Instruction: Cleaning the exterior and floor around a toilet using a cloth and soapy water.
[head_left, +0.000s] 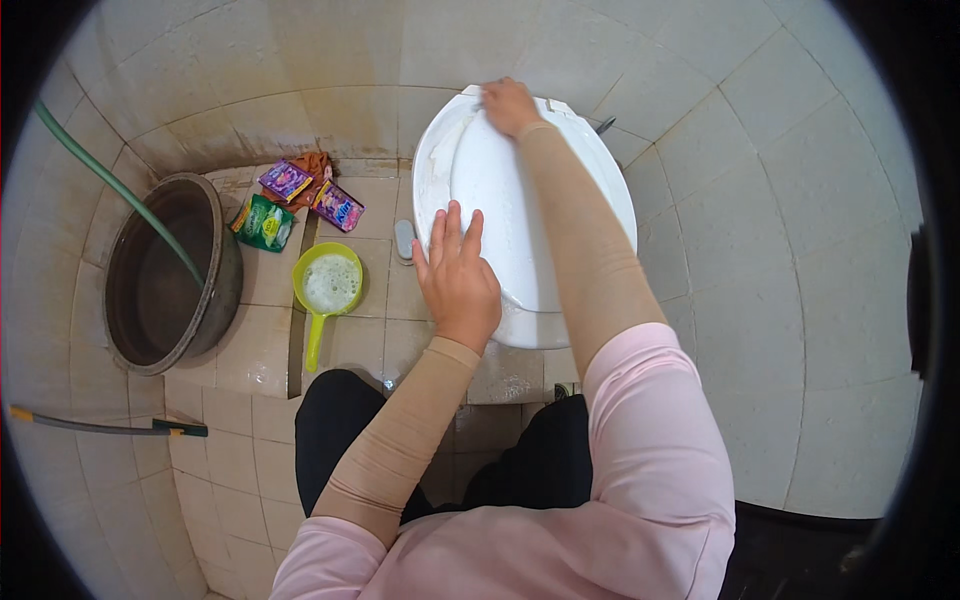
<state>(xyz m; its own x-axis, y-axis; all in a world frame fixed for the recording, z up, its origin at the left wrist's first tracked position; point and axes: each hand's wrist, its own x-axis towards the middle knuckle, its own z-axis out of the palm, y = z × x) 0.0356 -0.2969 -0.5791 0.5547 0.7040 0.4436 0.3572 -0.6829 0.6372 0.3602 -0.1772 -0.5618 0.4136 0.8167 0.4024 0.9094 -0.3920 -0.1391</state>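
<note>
A white toilet seat and lid (499, 232) lie before me, wet and with some suds on the left side. My left hand (460, 281) rests with its fingers spread and flat on the near left edge. At the far end, near the hinge, my right hand (510, 107) presses down with its fingers curled; a small greyish thing shows at the fingertips, too hidden to name. A grey-white oval brush or block (404, 240) lies on the tiles left of the toilet. The yellow-green plastic dipper (328, 285) holds foamy liquid.
A dark round tub (225, 300) with a green hose (120, 184) in it stands on the left ledge. Detergent sachets (339, 206), a green pouch (264, 223) and a brown cloth (313, 166) lie beside it. A squeegee (178, 428) is at lower left. Tiled walls surround the toilet.
</note>
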